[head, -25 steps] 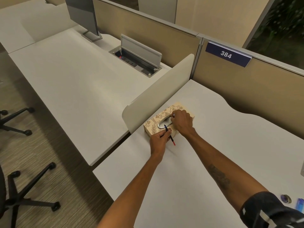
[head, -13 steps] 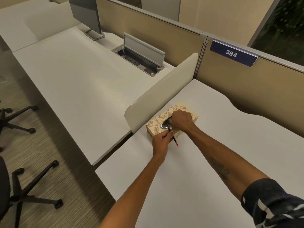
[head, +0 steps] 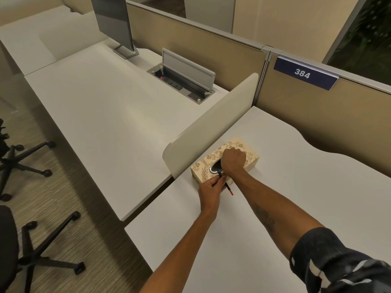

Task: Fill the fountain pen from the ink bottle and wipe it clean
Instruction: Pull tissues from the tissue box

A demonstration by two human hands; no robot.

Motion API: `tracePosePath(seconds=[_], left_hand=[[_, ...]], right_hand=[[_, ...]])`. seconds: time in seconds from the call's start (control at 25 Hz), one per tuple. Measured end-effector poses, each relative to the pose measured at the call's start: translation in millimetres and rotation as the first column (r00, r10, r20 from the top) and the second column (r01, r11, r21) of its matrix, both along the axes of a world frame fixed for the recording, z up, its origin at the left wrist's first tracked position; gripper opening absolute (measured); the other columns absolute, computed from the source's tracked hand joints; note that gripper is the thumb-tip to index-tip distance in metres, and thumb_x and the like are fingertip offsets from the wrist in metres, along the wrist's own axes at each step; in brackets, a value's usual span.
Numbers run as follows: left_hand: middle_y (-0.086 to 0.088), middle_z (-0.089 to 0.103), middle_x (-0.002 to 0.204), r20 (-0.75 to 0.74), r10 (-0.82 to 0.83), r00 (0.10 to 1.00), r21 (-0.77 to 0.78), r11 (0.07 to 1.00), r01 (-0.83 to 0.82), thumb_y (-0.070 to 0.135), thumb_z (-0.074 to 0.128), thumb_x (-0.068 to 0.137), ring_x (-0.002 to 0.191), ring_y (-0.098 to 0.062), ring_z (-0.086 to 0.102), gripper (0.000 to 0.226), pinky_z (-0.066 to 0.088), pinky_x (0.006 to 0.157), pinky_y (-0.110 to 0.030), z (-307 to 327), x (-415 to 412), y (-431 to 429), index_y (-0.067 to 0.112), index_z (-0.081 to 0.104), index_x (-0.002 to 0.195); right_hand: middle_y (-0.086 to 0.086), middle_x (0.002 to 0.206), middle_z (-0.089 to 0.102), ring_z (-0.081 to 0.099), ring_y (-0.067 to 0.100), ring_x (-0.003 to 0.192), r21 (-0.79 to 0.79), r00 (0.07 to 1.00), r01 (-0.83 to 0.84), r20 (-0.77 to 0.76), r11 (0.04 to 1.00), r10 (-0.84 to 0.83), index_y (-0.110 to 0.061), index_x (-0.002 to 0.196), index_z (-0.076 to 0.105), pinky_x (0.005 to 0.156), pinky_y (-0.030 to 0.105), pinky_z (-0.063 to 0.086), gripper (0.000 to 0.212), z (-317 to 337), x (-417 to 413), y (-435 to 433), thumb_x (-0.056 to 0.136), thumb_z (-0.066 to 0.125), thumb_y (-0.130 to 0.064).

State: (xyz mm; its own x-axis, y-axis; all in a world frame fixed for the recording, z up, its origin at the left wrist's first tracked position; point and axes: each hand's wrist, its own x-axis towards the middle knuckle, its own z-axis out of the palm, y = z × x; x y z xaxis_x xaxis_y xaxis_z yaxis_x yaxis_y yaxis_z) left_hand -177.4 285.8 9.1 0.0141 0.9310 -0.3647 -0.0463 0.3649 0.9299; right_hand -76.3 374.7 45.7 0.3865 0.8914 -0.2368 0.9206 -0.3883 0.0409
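Observation:
A beige floral tissue box (head: 249,154) lies on the white desk (head: 285,208) next to the low divider. My left hand (head: 211,190) rests against the box's near end and grips a thin dark fountain pen (head: 226,185) with a red tip pointing toward me. My right hand (head: 232,160) lies on top of the box with its fingers pushed into the oval opening (head: 215,167). I cannot see what those fingers hold. No ink bottle is in view.
A curved white divider (head: 211,127) separates this desk from the neighbouring desk (head: 105,115), which has an open cable tray (head: 182,81) and a monitor (head: 114,22). Tan partition panels with a "384" plate (head: 302,74) stand behind. Office chair bases (head: 27,250) sit on the floor at left.
The view has shifted a little left. My right hand's fingers have gone deeper into the tissue box opening. My left hand keeps the pen against the box.

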Motion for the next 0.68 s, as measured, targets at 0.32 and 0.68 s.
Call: tracePosePath(seconds=[0.32, 0.68], left_hand=[[-0.005, 0.077, 0.103, -0.016, -0.007, 1.0, -0.002, 1.0, 0.007, 0.019, 0.073, 0.088, 0.089, -0.017, 0.074, 0.029, 0.057, 0.068, -0.015, -2.9, 1.1, 2.4, 0.007, 0.074, 0.114], [-0.007, 0.075, 0.107, -0.026, -0.015, 1.0, 0.015, 1.0, 0.015, 0.018, 0.073, 0.088, 0.085, -0.012, 0.074, 0.031, 0.058, 0.069, -0.015, -4.7, -0.3, 2.3, 0.006, 0.072, 0.117]], right_hand=[[0.002, 0.111, 0.068, 0.064, 0.02, 0.104, -0.067, 1.0, -0.026, 0.006, 0.997, 0.026, -0.015, 0.109, 0.068, 0.076, 0.027, 0.044, 0.022, 3.6, -2.0, 0.3, 0.092, 0.054, -0.019], [0.0, 0.107, 0.067, 0.064, 0.018, 0.101, -0.058, 0.999, 0.036, 0.013, 0.998, -0.036, -0.016, 0.104, 0.069, 0.069, 0.027, 0.037, 0.018, 5.0, -8.1, 1.0, 0.091, 0.056, -0.019]])
